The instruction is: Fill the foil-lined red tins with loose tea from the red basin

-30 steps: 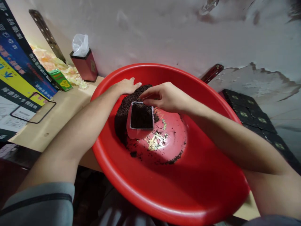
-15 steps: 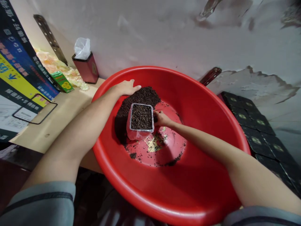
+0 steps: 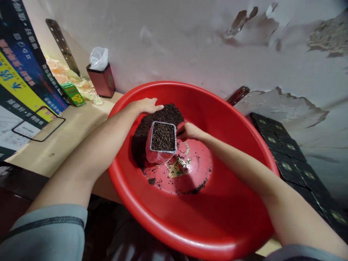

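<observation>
A square container (image 3: 161,156) lined with clear plastic stands in a big red plastic basin (image 3: 231,217). Dark, dry, twisted leaves like loose tea (image 3: 163,137) fill it close to the rim. Behind it and to its left is a heap of the same leaves (image 3: 170,113). At the heap's far left edge rests my left hand (image 3: 148,105), thumb apart from the fingers, gripping nothing visible. My right hand (image 3: 190,132) is close against the container's right side with fingers curled down; their tips and anything in them are hidden.
Leaf scraps and a worn golden print (image 3: 178,167) show on the basin floor. Left of the basin, a wooden board carries a red tissue box (image 3: 102,81), a green carton (image 3: 73,94) and a printed box (image 3: 24,76). Several black square tins (image 3: 290,156) stand at right, by a peeling wall.
My right hand has shifted slightly up beside the container, its fingers now curled lower. My left hand stays at the heap. The whole view has turned a little.
</observation>
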The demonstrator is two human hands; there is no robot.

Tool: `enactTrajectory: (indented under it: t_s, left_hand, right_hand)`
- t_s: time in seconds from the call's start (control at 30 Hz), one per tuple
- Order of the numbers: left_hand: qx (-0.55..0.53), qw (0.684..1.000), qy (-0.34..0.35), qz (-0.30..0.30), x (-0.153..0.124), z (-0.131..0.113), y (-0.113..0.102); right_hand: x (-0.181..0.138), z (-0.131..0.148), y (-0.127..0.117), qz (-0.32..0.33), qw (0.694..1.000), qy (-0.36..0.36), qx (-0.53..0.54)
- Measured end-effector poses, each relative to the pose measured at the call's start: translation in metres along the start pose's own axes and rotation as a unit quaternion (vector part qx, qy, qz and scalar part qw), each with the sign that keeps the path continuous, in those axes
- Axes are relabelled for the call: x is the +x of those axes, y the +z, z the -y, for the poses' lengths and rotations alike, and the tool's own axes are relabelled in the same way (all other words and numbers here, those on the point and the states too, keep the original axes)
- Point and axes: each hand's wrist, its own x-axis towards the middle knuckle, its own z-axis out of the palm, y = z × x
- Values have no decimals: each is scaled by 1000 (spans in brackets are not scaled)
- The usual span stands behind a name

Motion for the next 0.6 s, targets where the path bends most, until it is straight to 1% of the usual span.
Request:
enactTrajectory:
  t_s: [0.07,0.13,0.2,0.23,0.3,0.4,0.47,0.6]
  left_hand:
    - [1,1000,3,2,1,0,0]
    - [1,1000,2,4,2,0,0]
    - [2,1000,1,4,3,0,0]
    - [3,1000,2,4,4,0,0]
    - [8,1000,1,6,5,1,1]
    - [13,1000,2,10,6,3,2]
    - [11,1000,6,10,8,4,3]
    - [19,1000,20,12,10,6,4]
  right_hand:
    - [-10,15,-24,-13,999,-19,46]
    - [-24,34,-45,-29,996,-54,68]
    - [-41,55,-57,-34,994,-95,52]
    - [-50,66,-60,-30,992,-114,35]
    - [-65,86,-57,-15,989,-147,-12]
    - [-80,106,-42,-3,976,-196,-99]
    - [-85,113,-33,-8,965,-221,-141]
    - [-84,116,-26,-16,959,-227,-169]
